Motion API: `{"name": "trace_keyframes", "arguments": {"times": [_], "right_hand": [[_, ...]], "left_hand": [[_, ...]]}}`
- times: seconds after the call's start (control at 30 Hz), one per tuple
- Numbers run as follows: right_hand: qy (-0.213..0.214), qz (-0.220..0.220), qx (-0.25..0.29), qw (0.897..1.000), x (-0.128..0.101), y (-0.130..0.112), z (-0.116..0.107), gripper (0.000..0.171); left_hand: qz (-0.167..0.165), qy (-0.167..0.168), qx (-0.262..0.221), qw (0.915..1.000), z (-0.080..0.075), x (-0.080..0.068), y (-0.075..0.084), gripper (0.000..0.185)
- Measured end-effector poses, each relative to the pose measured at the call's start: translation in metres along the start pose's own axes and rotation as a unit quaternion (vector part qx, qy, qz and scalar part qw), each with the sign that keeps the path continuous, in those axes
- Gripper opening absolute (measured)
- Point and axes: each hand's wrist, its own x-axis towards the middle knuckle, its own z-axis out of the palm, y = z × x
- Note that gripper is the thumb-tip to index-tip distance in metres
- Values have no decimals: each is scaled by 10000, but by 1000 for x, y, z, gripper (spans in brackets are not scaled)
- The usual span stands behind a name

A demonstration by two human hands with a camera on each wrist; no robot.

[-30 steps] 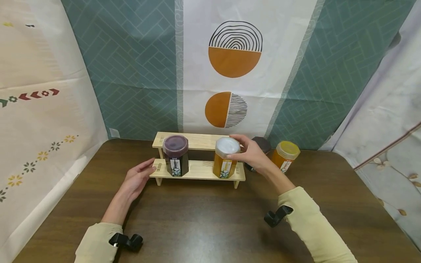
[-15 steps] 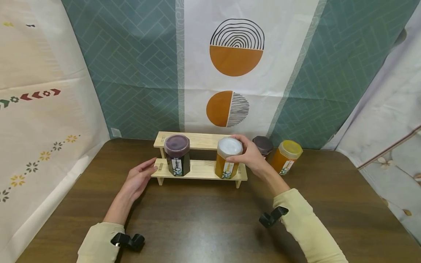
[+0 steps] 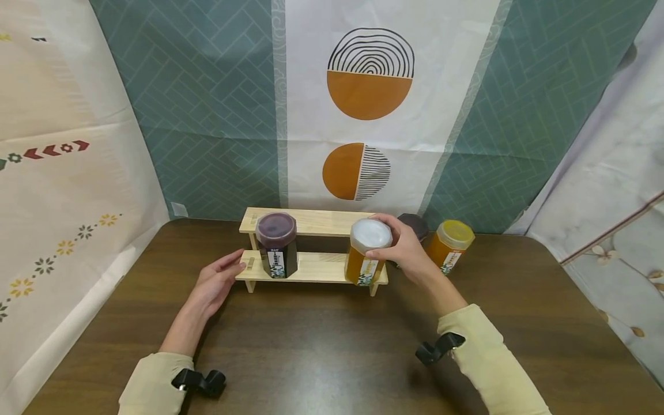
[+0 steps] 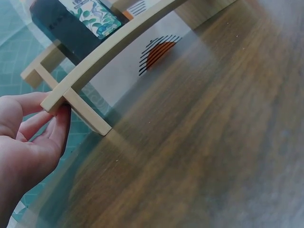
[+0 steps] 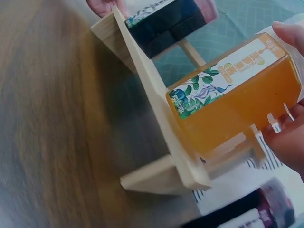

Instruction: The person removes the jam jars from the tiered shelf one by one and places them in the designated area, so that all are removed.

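A two-step wooden rack stands at the back of the brown table. At the right end of its lower step, my right hand grips an orange jar with a white lid by the top. The jar leans a little there, and in the right wrist view the fingers wrap the orange jar. My left hand lies flat on the table with straight fingers touching the rack's left end. A dark jar with a purple lid stands on the lower step, left of middle.
Right of the rack stand a dark jar and an orange jar with a yellow lid on the table. Patterned cloth hangs behind and on both sides. Bare table stretches in front of the rack.
My right hand has shifted the orange jar a little rightward and toward the front edge of the lower step, where it now leans. The left hand has stayed at the rack's end.
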Motion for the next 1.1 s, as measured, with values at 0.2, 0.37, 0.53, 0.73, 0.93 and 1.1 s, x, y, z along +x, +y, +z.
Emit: {"name": "trace_keyframes", "arguments": {"times": [0.2,0.37,0.53,0.73,0.93,1.1], "right_hand": [[-21,-81,-51,10000,-6,-6,-21,65],[-97,-95,14,9999,-15,-10,-42,61],[-150,19,-223,9996,-24,-9,-60,60],[-322,14,-164,9993,-36,2,-74,58],[-319,34,-231,9992,-45,21,-80,59],[-296,5,-136,9995,-50,37,-81,60]], "left_hand": [[-11,31,5,10000,-2,-1,0,58],[-46,9,-11,10000,-2,0,0,57],[-77,-42,83,9999,-1,1,0,58],[-141,-75,179,9997,0,1,2,59],[-145,-49,100,9998,0,1,0,59],[-128,-22,40,9999,0,1,-1,58]]}}
